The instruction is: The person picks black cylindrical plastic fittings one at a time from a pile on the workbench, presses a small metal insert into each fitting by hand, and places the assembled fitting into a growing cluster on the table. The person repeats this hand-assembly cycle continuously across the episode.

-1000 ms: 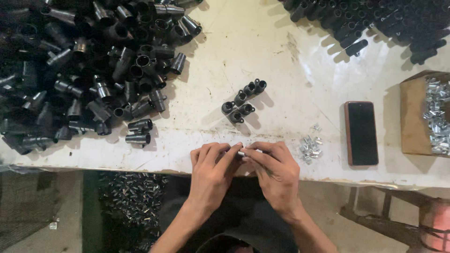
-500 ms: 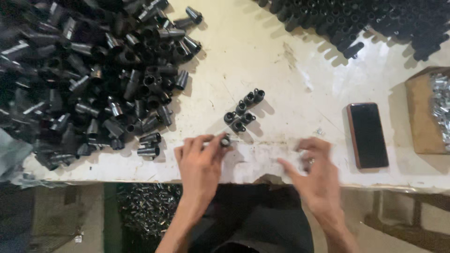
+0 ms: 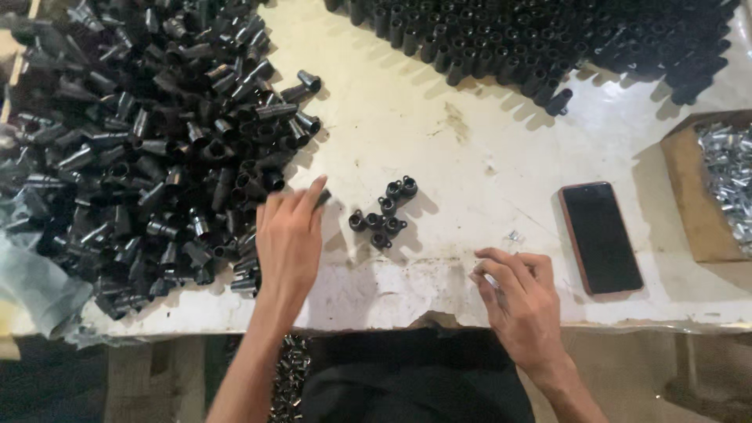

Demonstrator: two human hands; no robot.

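Both hands are down at the near edge of the white table (image 3: 439, 133), so starting there: the right hand (image 3: 521, 301) has its fingers curled in and pinched together at the tips (image 3: 479, 274), maybe on something tiny, but honestly I can't tell if anything's actually in the pinch. A few small silvery screws (image 3: 513, 235) sit on the table just past those fingertips, too small and blurry to count. The left hand (image 3: 290, 239) is flat and open, fingers stretched out, nothing gripped, with the fingertips touching the edge of the big heap of black plastic tubes (image 3: 149, 149). Between the two hands, a bit further in, there's a little cluster of black fittings (image 3: 384, 213), six as far as I can count, bunched up and touching each other. One dark phone (image 3: 601, 237) lies flat, screen up, to the right of the right hand. Beyond it there's one cardboard box (image 3: 688, 188) of shiny metal bits, cut off by the right edge. The heap on the left is way past counting, easily hundreds, and runs out of frame on the left and top. At the far end, another batch of black tubes standing upright (image 3: 533, 39) is packed tight, also cut off at the top.
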